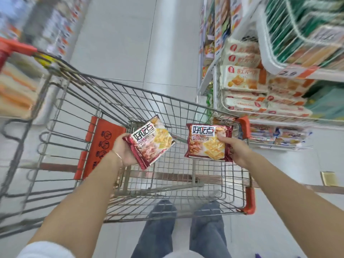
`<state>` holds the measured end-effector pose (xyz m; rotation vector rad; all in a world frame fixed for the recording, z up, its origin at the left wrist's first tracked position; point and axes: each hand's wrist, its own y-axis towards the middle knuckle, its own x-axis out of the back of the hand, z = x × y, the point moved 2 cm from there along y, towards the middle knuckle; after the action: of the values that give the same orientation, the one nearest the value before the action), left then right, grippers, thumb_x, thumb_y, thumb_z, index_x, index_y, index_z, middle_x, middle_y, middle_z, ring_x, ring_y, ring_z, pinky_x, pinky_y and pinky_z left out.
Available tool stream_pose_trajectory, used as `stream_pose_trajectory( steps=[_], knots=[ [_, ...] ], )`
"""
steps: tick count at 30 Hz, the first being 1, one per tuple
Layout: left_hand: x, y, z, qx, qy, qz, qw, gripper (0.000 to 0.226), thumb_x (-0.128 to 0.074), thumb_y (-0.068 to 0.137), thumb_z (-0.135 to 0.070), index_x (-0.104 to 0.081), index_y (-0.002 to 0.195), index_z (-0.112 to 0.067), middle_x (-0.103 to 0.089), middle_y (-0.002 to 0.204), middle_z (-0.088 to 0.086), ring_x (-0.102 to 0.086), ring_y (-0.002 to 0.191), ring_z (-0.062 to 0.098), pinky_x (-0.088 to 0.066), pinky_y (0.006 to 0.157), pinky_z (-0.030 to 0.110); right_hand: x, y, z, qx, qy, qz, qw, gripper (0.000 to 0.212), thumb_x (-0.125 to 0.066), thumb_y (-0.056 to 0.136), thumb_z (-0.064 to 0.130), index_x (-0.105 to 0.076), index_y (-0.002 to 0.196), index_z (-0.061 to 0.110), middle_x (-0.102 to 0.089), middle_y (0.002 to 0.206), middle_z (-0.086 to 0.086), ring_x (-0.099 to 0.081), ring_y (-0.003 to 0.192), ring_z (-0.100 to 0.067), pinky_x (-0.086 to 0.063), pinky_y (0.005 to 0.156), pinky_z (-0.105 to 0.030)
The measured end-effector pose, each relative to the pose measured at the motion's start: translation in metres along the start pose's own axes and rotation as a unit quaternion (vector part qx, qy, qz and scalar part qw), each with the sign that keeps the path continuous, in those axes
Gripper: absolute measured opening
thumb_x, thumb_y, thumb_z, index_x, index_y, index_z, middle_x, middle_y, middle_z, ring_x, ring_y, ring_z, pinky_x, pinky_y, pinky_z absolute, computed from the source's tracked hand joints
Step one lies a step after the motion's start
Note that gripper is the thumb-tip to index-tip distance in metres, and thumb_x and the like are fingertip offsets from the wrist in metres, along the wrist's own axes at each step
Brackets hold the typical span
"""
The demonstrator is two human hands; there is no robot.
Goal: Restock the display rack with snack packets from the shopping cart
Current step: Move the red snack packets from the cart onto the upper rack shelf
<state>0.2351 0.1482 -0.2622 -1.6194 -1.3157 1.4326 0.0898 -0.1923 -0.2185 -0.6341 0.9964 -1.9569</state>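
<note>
Two red, glossy snack packets [151, 141], biscuit pictures, bold lettering.

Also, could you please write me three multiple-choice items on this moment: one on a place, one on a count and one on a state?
1. Where are the red snack packets? A) on a rack shelf B) on the floor C) over the shopping cart
2. How many packets are held? A) one B) two C) three
3. The right hand is A) gripping a packet B) open and empty C) on the cart handle

Answers: 1 C, both hang above the cart; 2 B, one in the left hand, one in the right hand; 3 A, its fingers curl round the packet's edge.
</note>
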Motion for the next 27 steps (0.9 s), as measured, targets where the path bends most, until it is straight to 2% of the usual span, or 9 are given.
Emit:
stream_pose_trajectory(
  steps=[4, 9, 11, 13, 15, 19, 21, 23, 27],
  knots=[
    [-0.026, -0.034, -0.014, -0.004, 0.093, 0.010, 0.996, 0.061, -0.028, 0.098, -0.049, -0.064, 0.125, -0.009, -0.067, 0.123, 0.024, -0.060, 0.119, 0.039, -0.039, 0.105, 0.058, 0.001, -0.025, 0.025, 0.028, 0.027, 0.050, 0.998, 0.036, -0.075, 0.085, 0.027, -0.069, 0.118, 0.014, -0.072, 0.120, -0.008, -0.064, 0.115, -0.027, -0.048, 0.103, -0.044],
    [-0.080, -0.065, -0.010, 0.035, 0.181, 0.043, 0.982, 0.065, -0.024, 0.100, -0.055, -0.062, 0.125, -0.008, -0.069, 0.118, 0.022, -0.069, 0.103, 0.037, -0.043, 0.104, 0.054, -0.021, -0.061, 0.058, 0.054, -0.001, 0.147, 0.988, 0.036, -0.064, 0.090, 0.034, -0.066, 0.120, 0.015, -0.072, 0.117, -0.007, -0.067, 0.109, -0.023, -0.049, 0.092, -0.037],
    [-0.104, -0.073, -0.006, 0.039, 0.226, 0.053, 0.972, 0.063, -0.027, 0.100, -0.053, -0.065, 0.117, -0.006, -0.072, 0.108, 0.021, -0.072, 0.092, 0.034, -0.043, 0.103, 0.050, -0.028, -0.069, 0.065, 0.050, -0.022, 0.154, 0.986, 0.041, -0.062, 0.092, 0.042, -0.066, 0.122, 0.016, -0.072, 0.120, -0.008, -0.065, 0.114, -0.026, -0.047, 0.101, -0.043],
    [-0.128, -0.083, -0.003, 0.042, 0.273, 0.070, 0.959, 0.064, -0.029, 0.099, -0.053, -0.070, 0.106, -0.004, -0.071, 0.112, 0.022, -0.068, 0.100, 0.034, -0.039, 0.108, 0.053, -0.029, -0.073, 0.069, 0.041, -0.026, 0.164, 0.985, 0.047, -0.058, 0.092, 0.050, -0.064, 0.126, 0.019, -0.071, 0.122, -0.008, -0.064, 0.118, -0.029, -0.039, 0.112, -0.050],
    [-0.150, -0.095, 0.001, 0.044, 0.284, 0.077, 0.955, 0.075, -0.026, 0.099, -0.060, -0.075, 0.098, -0.003, -0.069, 0.119, 0.022, -0.065, 0.107, 0.036, -0.038, 0.108, 0.055, -0.023, -0.082, 0.071, 0.036, -0.015, 0.191, 0.981, 0.052, -0.058, 0.091, 0.053, -0.061, 0.131, 0.021, -0.069, 0.127, -0.007, -0.062, 0.122, -0.031, -0.036, 0.114, -0.053],
    [-0.195, -0.112, 0.011, 0.013, 0.264, 0.120, 0.957, 0.116, -0.015, 0.076, -0.094, -0.080, 0.088, 0.001, -0.071, 0.112, 0.027, -0.073, 0.090, 0.042, -0.053, 0.083, 0.050, 0.008, -0.095, 0.073, 0.039, 0.022, 0.191, 0.981, 0.057, -0.062, 0.090, 0.053, -0.059, 0.133, 0.016, -0.069, 0.127, -0.009, -0.063, 0.121, -0.031, -0.039, 0.112, -0.054],
    [-0.221, -0.117, 0.018, -0.048, 0.323, 0.115, 0.938, 0.098, -0.036, 0.077, -0.089, -0.077, 0.093, -0.001, -0.075, 0.093, 0.020, -0.075, 0.075, 0.032, -0.058, 0.071, 0.041, 0.026, -0.102, 0.074, 0.043, 0.047, 0.181, 0.981, 0.053, -0.060, 0.093, 0.050, -0.060, 0.131, 0.013, -0.069, 0.125, -0.010, -0.066, 0.117, -0.029, -0.046, 0.106, -0.047],
    [-0.248, -0.126, 0.028, -0.116, 0.371, 0.107, 0.915, 0.089, -0.075, 0.062, -0.070, -0.062, 0.115, 0.001, -0.076, 0.079, 0.014, -0.075, 0.069, 0.028, -0.060, 0.068, 0.041, 0.043, -0.110, 0.077, 0.054, 0.055, 0.175, 0.982, 0.048, -0.060, 0.095, 0.045, -0.061, 0.129, 0.012, -0.070, 0.123, -0.012, -0.067, 0.114, -0.029, -0.051, 0.100, -0.045],
    [-0.297, -0.134, 0.053, -0.189, 0.436, 0.082, 0.876, 0.089, -0.098, 0.045, -0.040, -0.053, 0.111, -0.001, -0.074, 0.097, 0.022, -0.072, 0.094, 0.037, -0.057, 0.089, 0.055, 0.090, -0.128, 0.085, 0.092, 0.060, 0.145, 0.983, 0.050, -0.065, 0.091, 0.038, -0.059, 0.131, 0.008, -0.070, 0.122, -0.016, -0.067, 0.112, -0.034, -0.054, 0.094, -0.048]
  ],
)
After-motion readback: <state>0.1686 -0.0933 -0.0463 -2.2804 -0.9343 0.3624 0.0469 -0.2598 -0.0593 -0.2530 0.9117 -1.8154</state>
